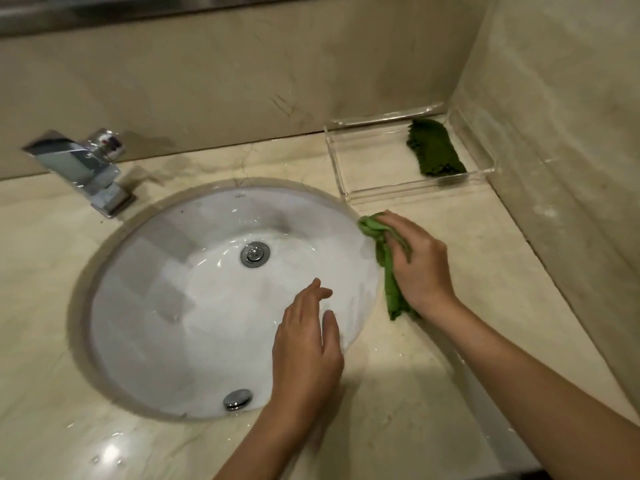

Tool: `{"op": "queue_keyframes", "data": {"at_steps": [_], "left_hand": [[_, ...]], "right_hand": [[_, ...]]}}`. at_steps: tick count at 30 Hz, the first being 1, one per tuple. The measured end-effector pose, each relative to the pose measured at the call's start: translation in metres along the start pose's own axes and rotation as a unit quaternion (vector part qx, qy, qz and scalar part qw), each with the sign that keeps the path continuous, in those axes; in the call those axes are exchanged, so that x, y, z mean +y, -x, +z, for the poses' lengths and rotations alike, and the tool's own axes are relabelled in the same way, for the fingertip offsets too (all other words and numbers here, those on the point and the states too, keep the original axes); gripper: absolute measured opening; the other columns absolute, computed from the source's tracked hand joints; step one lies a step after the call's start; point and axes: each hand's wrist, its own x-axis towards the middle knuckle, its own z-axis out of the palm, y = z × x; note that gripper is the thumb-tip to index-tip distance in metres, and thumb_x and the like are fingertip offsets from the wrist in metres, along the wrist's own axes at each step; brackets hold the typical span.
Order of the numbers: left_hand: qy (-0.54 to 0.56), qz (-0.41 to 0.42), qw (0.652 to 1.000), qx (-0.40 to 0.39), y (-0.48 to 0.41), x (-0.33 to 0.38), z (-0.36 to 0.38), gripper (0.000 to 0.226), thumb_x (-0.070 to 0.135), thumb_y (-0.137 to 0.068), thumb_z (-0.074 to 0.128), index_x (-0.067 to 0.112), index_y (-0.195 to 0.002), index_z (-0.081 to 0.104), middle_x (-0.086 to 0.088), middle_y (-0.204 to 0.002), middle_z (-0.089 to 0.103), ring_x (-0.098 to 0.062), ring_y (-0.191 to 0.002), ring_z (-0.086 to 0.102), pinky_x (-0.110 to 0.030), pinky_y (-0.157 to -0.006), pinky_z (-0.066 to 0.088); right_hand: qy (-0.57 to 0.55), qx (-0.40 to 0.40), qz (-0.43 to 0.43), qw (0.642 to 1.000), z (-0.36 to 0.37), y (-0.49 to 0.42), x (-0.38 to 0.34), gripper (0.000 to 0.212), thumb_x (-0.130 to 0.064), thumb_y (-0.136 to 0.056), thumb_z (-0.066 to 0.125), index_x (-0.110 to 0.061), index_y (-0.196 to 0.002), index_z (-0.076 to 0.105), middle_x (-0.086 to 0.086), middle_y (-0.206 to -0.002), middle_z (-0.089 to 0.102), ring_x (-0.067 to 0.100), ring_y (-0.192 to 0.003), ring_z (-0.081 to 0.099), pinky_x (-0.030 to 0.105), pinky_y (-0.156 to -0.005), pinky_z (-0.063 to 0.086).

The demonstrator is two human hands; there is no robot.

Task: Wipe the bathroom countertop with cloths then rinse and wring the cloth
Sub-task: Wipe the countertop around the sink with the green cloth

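A beige marbled counter [450, 375] is filling most of the view, glistening with water drops along its front edge and near the right forearm. Matching stone walls are closing it in: a back wall [242, 81] and a side wall [561, 140] are meeting at the far right corner. One round white sink [156, 306] is sitting sunk into the counter, with one chrome drain plug [255, 253] at its bottom and one chrome overflow cap [237, 399] on its near wall. One square chrome faucet [79, 168] is standing behind the sink's left side.

One clear tray [398, 190] is resting in the corner, holding a dark green cloth [434, 148] at its right end. That is making two cloths: the second, a light green cloth [391, 289], is lying bunched on the counter right at the sink's right rim.

The two hands are staying apart. The right hand [419, 258] is gripping and pressing down the light green cloth. The left hand [306, 348] is hovering above the sink's near right part, fingers loosely extended, holding nothing.
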Motion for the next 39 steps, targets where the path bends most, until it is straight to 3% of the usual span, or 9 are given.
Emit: {"op": "queue_keyframes", "data": {"at_steps": [3, 7, 14, 21, 24, 27, 31, 37, 39], "left_hand": [[-0.025, 0.011, 0.999, 0.038, -0.022, -0.010, -0.037, 0.033, 0.032, -0.089, 0.038, 0.027, -0.119, 0.052, 0.013, -0.132, 0.051, -0.005, -0.118, 0.043, -0.023, -0.089, 0.035], [-0.112, 0.000, 0.991, 0.069, -0.038, -0.053, -0.101, 0.043, 0.044, -0.085, 0.036, 0.022, -0.116, 0.056, 0.007, -0.123, 0.059, -0.016, -0.112, 0.051, -0.027, -0.086, 0.037], [-0.235, -0.101, 0.963, 0.090, -0.050, -0.163, -0.204, 0.063, 0.064, -0.071, 0.044, 0.023, -0.117, 0.053, -0.001, -0.125, 0.058, -0.030, -0.107, 0.057, -0.043, -0.079, 0.049], [-0.232, -0.069, 0.966, 0.095, -0.133, -0.239, -0.258, 0.062, 0.053, -0.083, 0.029, 0.020, -0.132, 0.050, 0.000, -0.143, 0.045, -0.024, -0.128, 0.041, -0.043, -0.101, 0.035], [-0.242, -0.044, 0.966, 0.083, -0.167, -0.262, -0.256, 0.060, 0.047, -0.086, 0.025, 0.018, -0.132, 0.051, -0.003, -0.144, 0.044, -0.026, -0.130, 0.042, -0.043, -0.103, 0.035], [-0.246, -0.034, 0.965, 0.086, -0.200, -0.271, -0.254, 0.059, 0.044, -0.086, 0.025, 0.017, -0.132, 0.051, -0.003, -0.143, 0.046, -0.025, -0.129, 0.042, -0.042, -0.101, 0.034], [-0.278, -0.029, 0.957, 0.075, -0.229, -0.282, -0.251, 0.057, 0.048, -0.088, 0.027, 0.020, -0.133, 0.047, -0.004, -0.141, 0.048, -0.026, -0.130, 0.040, -0.044, -0.101, 0.032], [-0.269, -0.025, 0.960, 0.073, -0.233, -0.284, -0.250, 0.047, 0.041, -0.091, 0.028, 0.024, -0.131, 0.048, 0.000, -0.139, 0.049, -0.020, -0.134, 0.036, -0.040, -0.103, 0.027], [-0.267, -0.029, 0.960, 0.075, -0.234, -0.283, -0.251, 0.050, 0.039, -0.090, 0.026, 0.023, -0.132, 0.047, 0.000, -0.140, 0.049, -0.019, -0.134, 0.035, -0.039, -0.104, 0.025]], "right_hand": [[-0.045, 0.033, 0.056, 0.997, -0.008, 0.001, -0.019, 0.031, -0.006, -0.092, 0.053, -0.015, -0.120, 0.063, -0.011, -0.117, 0.058, 0.002, -0.110, 0.052, -0.003, -0.091, 0.030], [-0.084, -0.007, 0.074, 0.994, 0.003, 0.002, -0.054, 0.029, -0.008, -0.092, 0.053, -0.020, -0.116, 0.065, -0.011, -0.115, 0.062, -0.008, -0.104, 0.051, -0.005, -0.084, 0.031], [-0.112, -0.039, 0.067, 0.991, 0.090, -0.005, -0.107, 0.031, -0.008, -0.091, 0.055, -0.027, -0.113, 0.064, -0.016, -0.114, 0.062, -0.023, -0.101, 0.048, -0.003, -0.083, 0.033], [-0.116, -0.064, 0.052, 0.990, 0.193, -0.030, -0.147, 0.034, -0.007, -0.092, 0.055, -0.031, -0.113, 0.064, -0.017, -0.114, 0.063, -0.009, -0.106, 0.053, -0.002, -0.086, 0.035], [-0.086, -0.089, 0.031, 0.992, 0.225, -0.044, -0.151, 0.037, -0.004, -0.091, 0.055, -0.029, -0.117, 0.062, -0.017, -0.119, 0.059, -0.004, -0.110, 0.051, -0.001, -0.090, 0.033], [-0.044, -0.068, -0.028, 0.996, 0.240, -0.069, -0.148, 0.040, 0.002, -0.088, 0.057, -0.022, -0.120, 0.062, -0.009, -0.126, 0.057, -0.002, -0.117, 0.048, 0.007, -0.099, 0.033], [0.056, -0.023, -0.109, 0.992, 0.248, -0.114, -0.134, 0.042, 0.006, -0.084, 0.060, -0.012, -0.122, 0.062, 0.005, -0.130, 0.056, 0.016, -0.123, 0.049, 0.022, -0.107, 0.030], [0.113, -0.112, -0.183, 0.970, 0.301, -0.157, -0.129, 0.034, -0.001, -0.080, 0.059, -0.004, -0.113, 0.065, 0.015, -0.123, 0.061, 0.032, -0.116, 0.056, 0.027, -0.104, 0.030], [0.133, -0.131, -0.221, 0.957, 0.317, -0.152, -0.143, 0.030, -0.009, -0.081, 0.056, -0.006, -0.108, 0.069, 0.015, -0.117, 0.065, 0.031, -0.109, 0.061, 0.032, -0.093, 0.045]]}}
